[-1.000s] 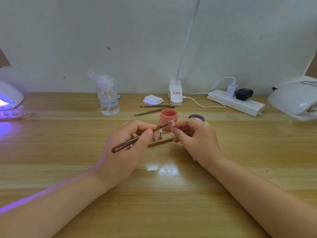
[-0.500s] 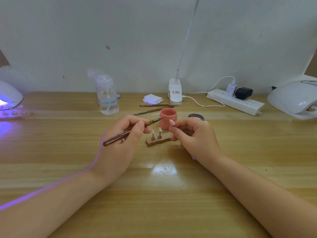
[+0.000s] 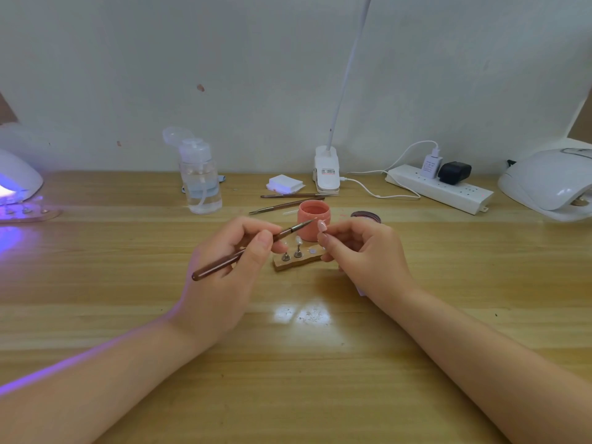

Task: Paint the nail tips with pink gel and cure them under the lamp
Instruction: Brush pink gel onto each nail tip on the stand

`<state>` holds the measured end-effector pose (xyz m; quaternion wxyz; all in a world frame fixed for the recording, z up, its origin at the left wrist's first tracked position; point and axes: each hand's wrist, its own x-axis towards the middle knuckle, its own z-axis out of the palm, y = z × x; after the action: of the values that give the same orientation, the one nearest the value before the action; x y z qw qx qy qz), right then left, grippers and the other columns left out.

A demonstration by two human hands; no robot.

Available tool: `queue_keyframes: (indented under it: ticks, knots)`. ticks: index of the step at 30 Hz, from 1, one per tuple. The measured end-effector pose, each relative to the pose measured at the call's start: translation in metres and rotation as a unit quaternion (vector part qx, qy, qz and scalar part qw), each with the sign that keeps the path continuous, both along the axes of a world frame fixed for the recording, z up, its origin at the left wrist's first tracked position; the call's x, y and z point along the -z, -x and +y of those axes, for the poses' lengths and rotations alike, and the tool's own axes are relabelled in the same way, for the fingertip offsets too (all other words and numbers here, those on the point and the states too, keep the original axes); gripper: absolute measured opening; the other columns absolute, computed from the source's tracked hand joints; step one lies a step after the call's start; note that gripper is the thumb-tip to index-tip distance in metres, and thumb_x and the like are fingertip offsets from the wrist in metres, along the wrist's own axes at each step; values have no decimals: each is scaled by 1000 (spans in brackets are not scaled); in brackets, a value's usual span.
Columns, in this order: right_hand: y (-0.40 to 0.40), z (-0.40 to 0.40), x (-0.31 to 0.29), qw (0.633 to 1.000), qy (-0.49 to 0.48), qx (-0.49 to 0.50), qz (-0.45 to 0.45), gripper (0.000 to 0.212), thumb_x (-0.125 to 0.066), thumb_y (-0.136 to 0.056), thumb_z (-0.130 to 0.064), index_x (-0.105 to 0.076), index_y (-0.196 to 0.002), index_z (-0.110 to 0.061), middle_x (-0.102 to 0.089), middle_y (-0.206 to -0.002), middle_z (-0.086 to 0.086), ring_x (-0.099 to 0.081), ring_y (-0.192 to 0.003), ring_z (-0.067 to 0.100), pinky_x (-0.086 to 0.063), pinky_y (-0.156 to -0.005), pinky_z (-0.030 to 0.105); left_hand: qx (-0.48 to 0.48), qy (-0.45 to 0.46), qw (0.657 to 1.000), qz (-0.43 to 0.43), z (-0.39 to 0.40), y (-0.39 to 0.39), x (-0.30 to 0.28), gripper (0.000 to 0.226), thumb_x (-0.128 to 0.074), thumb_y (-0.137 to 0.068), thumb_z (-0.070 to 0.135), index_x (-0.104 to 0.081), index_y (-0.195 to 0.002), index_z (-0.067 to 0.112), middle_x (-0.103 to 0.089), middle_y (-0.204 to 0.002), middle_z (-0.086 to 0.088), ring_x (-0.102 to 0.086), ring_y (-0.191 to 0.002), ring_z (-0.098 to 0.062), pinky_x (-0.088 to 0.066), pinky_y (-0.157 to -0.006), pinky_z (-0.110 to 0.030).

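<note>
Now that the brush [image 3: 253, 248] has lifted off the nail tip [image 3: 321, 225], left hand [image 3: 224, 270] fingers still grip it. Right hand [image 3: 358, 251] pinches the tip; reload from the pink gel jar [image 3: 313, 225] probably next.

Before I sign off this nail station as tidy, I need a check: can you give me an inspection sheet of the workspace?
Surface: wooden table, bare in front, lamp glare at centre.
Job's things: open pink gel jar; wooden nail stand with tips on pegs; lit curing lamp far left; second curing lamp far right, no glow seen.
Clutter: pump bottle, white pads, two spare brushes, jar lid.
Grippers: left hand holds brush; right hand pinches nail tip.
Cables: power strip with two plugs; white cable runs to desk lamp.
Surroundings: plain wall.
</note>
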<state>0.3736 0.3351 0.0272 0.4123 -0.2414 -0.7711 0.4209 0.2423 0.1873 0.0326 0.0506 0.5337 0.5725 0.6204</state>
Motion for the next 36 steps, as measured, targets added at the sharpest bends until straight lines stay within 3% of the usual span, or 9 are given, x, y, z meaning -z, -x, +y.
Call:
queue_keyframes:
  ticks: [5,10,13,17,19,24,27,30,36]
  knots:
    - [0,2,2,1000,-1,10,0,9,-73,-84,-14,-71,-81,-21,-71,-70,-1,-70,-67,12,-53,-59,22,19,3,1000,11,-1,0,0,21,-50,-90,30,-67,-90,16,-73,-82,0,-68,-81,-7,-46,-73,-11]
    - [1,2,3,999,-41,29,-14,5,-74,-83,-14,-73,-83,-19,-69,-71,-8,-68,-71,13,-56,-68,30,-1,4,1000,-3,-2,0,-1,19,-53,-89,36,-66,-98,25,-73,-92,6,-68,-87,-7,-51,-75,-16]
    - [0,0,2,998,-60,33,-14,8,-75,-82,-14,-72,-82,-22,-69,-72,-10,-67,-69,11,-56,-70,30,-1,25,1000,2,-1,-1,-1,14,-58,-89,26,-67,-99,31,-73,-92,2,-67,-83,-9,-50,-71,-18]
    - [1,0,2,997,-68,41,-14,5,-75,-82,-14,-73,-83,-18,-69,-71,-8,-67,-69,11,-56,-70,32,14,47,997,54,-3,-1,0,16,-59,-87,17,-69,-92,27,-73,-84,10,-63,-75,1,-43,-68,-7]
    - [0,0,2,997,-70,41,-13,6,-74,-83,-13,-73,-83,-19,-69,-70,-9,-67,-69,10,-56,-70,33,16,37,997,64,-5,0,0,12,-56,-86,23,-68,-90,25,-73,-82,11,-64,-76,1,-43,-69,-7]
    - [-1,0,2,997,-70,37,-19,6,-73,-83,-12,-73,-85,-18,-67,-69,-14,-67,-69,7,-56,-70,30,4,27,1000,-1,-2,-1,1,13,-59,-91,21,-68,-97,28,-74,-90,5,-64,-78,-1,-47,-69,-12]
    - [0,0,2,997,-71,34,-20,10,-73,-83,-12,-71,-82,-22,-68,-68,-12,-67,-68,8,-56,-71,31,9,44,999,14,-3,0,1,11,-60,-88,25,-70,-93,24,-75,-86,7,-66,-79,-1,-46,-70,-11]
    - [-1,1,3,997,-65,32,-17,7,-73,-84,-12,-72,-83,-19,-68,-68,-10,-67,-68,9,-56,-72,32,2,22,999,32,-6,0,0,19,-52,-83,33,-68,-85,22,-73,-79,6,-67,-76,-8,-48,-68,-14]
    - [0,1,3,998,-56,22,-8,7,-73,-84,-13,-72,-83,-20,-68,-69,-12,-68,-69,9,-56,-71,34,-8,21,999,-29,-1,-1,1,15,-57,-89,24,-69,-98,28,-75,-89,5,-67,-81,-17,-52,-72,-30]
